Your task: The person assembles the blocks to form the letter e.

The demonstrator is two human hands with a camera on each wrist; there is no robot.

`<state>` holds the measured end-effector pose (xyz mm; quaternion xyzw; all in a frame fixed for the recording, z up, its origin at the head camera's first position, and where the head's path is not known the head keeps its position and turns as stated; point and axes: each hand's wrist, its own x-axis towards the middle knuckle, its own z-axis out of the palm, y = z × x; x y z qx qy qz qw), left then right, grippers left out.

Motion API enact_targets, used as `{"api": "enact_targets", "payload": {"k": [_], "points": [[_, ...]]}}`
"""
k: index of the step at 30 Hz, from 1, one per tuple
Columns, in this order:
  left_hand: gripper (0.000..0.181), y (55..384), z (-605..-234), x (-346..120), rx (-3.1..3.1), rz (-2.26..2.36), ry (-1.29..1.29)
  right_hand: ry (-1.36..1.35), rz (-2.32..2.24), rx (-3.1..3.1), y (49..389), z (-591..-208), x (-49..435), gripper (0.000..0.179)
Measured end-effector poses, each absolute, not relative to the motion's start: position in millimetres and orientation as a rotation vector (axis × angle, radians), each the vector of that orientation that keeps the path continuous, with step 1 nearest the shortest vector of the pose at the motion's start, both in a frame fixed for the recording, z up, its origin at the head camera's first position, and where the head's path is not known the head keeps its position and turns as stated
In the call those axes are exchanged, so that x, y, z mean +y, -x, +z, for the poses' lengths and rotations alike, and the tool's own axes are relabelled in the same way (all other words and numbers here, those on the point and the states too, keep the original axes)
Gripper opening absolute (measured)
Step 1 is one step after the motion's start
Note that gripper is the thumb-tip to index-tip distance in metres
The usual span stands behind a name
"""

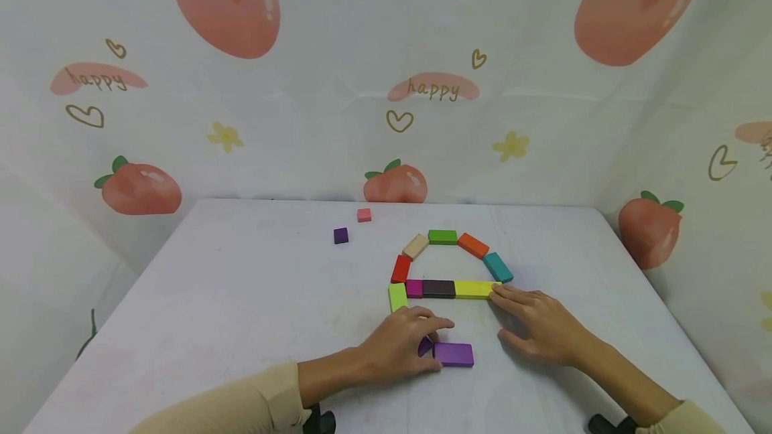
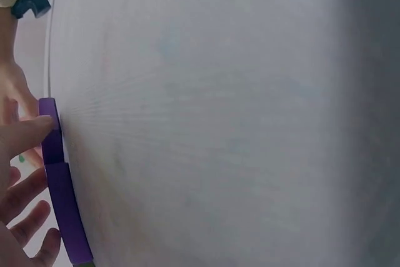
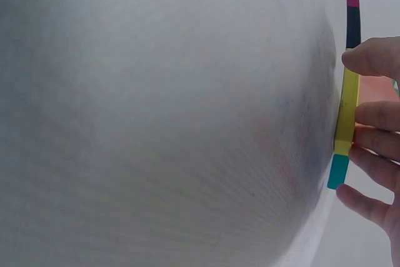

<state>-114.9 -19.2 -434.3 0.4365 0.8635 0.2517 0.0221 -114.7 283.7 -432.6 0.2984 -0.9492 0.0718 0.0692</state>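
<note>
My left hand is at the near end of the figure, thumb on the near side and fingers on the far side of a purple block. A second, darker purple block lies partly hidden under this hand, end to end with the first. Above the hand a lime block slants down. My right hand lies to the right with fairly straight fingers, fingertips at the right end of the yellow block. The yellow block continues a row with a black block and a magenta block.
Above the row curves an arch of red, tan, green, orange and teal blocks. A dark purple cube and a pink cube stand at the back of the white table, before a printed cloth.
</note>
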Motion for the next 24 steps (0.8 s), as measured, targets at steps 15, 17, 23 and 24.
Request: {"api": "enact_targets", "payload": {"k": [15, 17, 23, 24], "points": [[0.053, 117.4, -434.5, -18.0, 2.667, 0.699, -1.392, -0.9, 0.22, -2.857, 114.0, -432.1, 283.0, 0.06], [0.052, 117.4, -434.8, -18.1, 2.667, 0.703, -1.392, -0.902, 0.218, -2.852, 113.8, -432.1, 283.3, 0.06], [0.052, 117.2, -434.7, -19.0, 2.663, 0.702, -1.387, -0.901, 0.214, -2.847, 113.8, -432.0, 283.9, 0.06], [0.052, 117.2, -434.5, -19.1, 2.661, 0.702, -1.387, -0.901, 0.212, -2.849, 113.9, -432.0, 284.0, 0.06]]}}
